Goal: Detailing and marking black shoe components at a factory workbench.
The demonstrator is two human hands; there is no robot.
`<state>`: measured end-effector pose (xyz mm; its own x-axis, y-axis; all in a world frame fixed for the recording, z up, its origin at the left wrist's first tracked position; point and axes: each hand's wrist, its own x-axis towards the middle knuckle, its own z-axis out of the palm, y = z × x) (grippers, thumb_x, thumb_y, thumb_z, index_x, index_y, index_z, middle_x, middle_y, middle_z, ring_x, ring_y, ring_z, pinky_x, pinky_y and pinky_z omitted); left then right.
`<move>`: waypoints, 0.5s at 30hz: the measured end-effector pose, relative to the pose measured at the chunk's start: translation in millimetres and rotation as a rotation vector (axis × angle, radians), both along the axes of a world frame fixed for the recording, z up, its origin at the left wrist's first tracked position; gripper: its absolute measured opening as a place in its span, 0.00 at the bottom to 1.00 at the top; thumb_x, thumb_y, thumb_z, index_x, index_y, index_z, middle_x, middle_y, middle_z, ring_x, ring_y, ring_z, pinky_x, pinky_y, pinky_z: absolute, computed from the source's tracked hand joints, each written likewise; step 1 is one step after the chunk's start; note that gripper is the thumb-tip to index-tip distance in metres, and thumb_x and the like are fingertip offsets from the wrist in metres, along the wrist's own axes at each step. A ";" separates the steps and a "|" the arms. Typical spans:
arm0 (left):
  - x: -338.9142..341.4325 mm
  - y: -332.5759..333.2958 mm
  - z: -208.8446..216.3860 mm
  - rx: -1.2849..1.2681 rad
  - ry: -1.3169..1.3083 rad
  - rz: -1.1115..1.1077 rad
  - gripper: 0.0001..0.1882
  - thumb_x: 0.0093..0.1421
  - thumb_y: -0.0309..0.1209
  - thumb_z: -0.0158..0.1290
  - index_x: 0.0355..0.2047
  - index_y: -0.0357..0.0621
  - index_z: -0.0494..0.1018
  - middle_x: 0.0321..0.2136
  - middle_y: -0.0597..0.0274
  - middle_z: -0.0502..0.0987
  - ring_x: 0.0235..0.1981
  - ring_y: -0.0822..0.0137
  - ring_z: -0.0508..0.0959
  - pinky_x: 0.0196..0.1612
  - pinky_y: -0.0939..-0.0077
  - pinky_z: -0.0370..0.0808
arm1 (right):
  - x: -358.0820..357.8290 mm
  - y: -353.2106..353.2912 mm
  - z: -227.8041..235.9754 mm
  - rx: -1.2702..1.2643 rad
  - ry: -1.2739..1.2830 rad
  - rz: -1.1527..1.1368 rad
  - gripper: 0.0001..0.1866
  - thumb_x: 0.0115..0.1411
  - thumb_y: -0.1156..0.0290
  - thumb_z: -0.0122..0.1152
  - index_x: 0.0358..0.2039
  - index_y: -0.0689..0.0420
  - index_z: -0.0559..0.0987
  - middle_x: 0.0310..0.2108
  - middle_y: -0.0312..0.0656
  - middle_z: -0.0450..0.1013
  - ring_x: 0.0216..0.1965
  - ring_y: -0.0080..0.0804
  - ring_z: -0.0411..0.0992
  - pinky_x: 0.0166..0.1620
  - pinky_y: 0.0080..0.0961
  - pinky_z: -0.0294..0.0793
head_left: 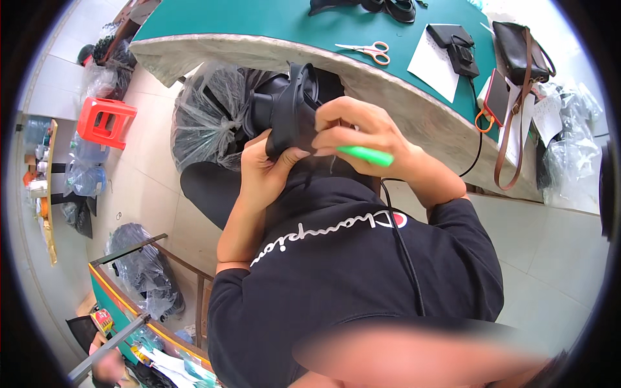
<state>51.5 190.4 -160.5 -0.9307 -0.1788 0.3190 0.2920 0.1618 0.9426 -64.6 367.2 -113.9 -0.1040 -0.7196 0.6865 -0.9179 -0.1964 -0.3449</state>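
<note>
A black moulded piece [284, 116] with a cup-like bulge and a raised curved band is held above my lap. Its exact kind I cannot make out. My left hand [266, 169] pinches its lower edge between thumb and fingers. Close by on the right, my right hand [365, 136] is closed around a tool with a bright green handle [366, 155]. The tool's working end is hidden by my fingers, which are at the black piece's near edge. Behind the piece bulges a clear plastic bag [207, 123] with dark things inside.
Ahead is a green-topped table [259, 29] bearing scissors [369, 52], black devices [453, 48] on paper, a phone [496, 94] and a dark bag [521, 52]. A red stool [107, 121] stands left. Another person [110, 368] is at lower left. A black cable [407, 252] crosses my shirt.
</note>
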 end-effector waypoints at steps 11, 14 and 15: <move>-8.8 -7.3 -20.7 0.659 0.132 -0.403 0.41 0.52 0.21 0.59 0.64 0.38 0.52 0.26 0.62 0.71 0.28 0.67 0.73 0.33 0.71 0.73 | -113.4 19.5 -5.2 -0.669 -0.356 -0.457 0.09 0.64 0.72 0.53 0.36 0.67 0.75 0.31 0.49 0.78 0.28 0.29 0.76 0.35 0.21 0.77; -11.3 -10.0 -10.6 0.756 0.212 -0.361 0.44 0.51 0.23 0.61 0.65 0.43 0.50 0.23 0.64 0.68 0.26 0.67 0.72 0.31 0.72 0.73 | -140.5 54.6 -11.4 -0.772 -0.400 -0.659 0.11 0.63 0.71 0.54 0.36 0.69 0.75 0.31 0.48 0.78 0.29 0.28 0.77 0.36 0.20 0.78; -10.0 -14.2 -10.7 0.757 0.217 -0.353 0.44 0.51 0.23 0.61 0.65 0.43 0.50 0.23 0.64 0.68 0.26 0.67 0.72 0.31 0.72 0.73 | -146.8 67.8 -13.5 -0.768 -0.364 -0.703 0.11 0.63 0.71 0.55 0.35 0.69 0.75 0.31 0.49 0.78 0.29 0.30 0.77 0.37 0.22 0.79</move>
<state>41.5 176.2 -171.2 -0.9041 -0.1272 0.4080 0.3933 -0.6213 0.6777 -211.3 435.1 -127.4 -0.6093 0.1846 0.7711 -0.7775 0.0517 -0.6268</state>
